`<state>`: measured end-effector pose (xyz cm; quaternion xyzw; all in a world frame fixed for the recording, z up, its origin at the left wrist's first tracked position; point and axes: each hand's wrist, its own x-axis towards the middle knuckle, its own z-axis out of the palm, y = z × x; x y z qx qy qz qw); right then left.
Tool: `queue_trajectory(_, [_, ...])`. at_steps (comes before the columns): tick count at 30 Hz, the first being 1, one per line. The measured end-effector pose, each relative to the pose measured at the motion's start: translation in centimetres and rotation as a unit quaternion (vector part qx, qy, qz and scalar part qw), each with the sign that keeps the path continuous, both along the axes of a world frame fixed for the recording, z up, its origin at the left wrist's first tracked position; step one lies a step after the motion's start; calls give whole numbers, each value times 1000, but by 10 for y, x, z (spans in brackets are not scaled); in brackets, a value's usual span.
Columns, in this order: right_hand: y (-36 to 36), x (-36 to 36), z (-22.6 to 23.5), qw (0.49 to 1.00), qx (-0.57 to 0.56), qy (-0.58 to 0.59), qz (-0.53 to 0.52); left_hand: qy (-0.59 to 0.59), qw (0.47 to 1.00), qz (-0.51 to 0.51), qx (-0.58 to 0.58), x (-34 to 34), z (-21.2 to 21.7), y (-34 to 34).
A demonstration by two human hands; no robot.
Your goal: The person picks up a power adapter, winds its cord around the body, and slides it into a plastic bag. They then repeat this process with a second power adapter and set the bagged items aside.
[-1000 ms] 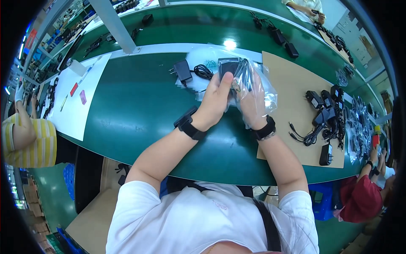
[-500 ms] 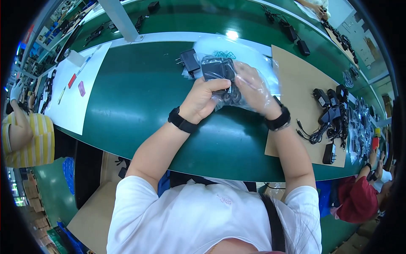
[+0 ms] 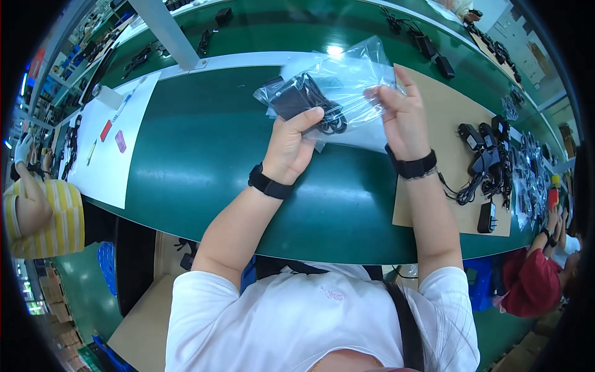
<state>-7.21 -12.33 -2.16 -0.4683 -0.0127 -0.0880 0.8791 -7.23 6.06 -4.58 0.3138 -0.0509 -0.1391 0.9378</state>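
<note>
My left hand (image 3: 290, 142) is closed on a black power adapter (image 3: 290, 102) inside a clear plastic bag (image 3: 362, 71), its thumb pressing on top. The adapter's coiled black cable (image 3: 334, 118) shows through the film. At the bag's other end, my right hand (image 3: 404, 118) has its fingers bent on the loose film, thumb and fingertips gripping it. Beneath the held bag lies a stack of flat clear bags (image 3: 372, 137) on the green table. Another black adapter (image 3: 273, 81) is mostly hidden behind the bag.
On brown cardboard (image 3: 412, 208) at the right lie several black adapters with cables (image 3: 489, 155). Beyond them is a pile of bagged items (image 3: 528, 180). White paper (image 3: 111, 167) at the left carries a red piece, a pink piece and pens. A metal post (image 3: 164, 34) rises at the far edge. Other people sit on both sides.
The bagged adapter has turned and tilted left, and its cable now faces up. My right hand has moved right, from beside the adapter to the bag's loose end, stretching the film out.
</note>
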Motion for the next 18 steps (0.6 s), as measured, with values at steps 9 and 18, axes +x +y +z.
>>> queue_trajectory(9, [31,-36,-17,969,23,18,245,-28,999,37,8,-13,2,-11])
queue_trajectory(18, [23,-26,-11,902,-413,-96,-86,-137,875,249,391,-15,33,-5])
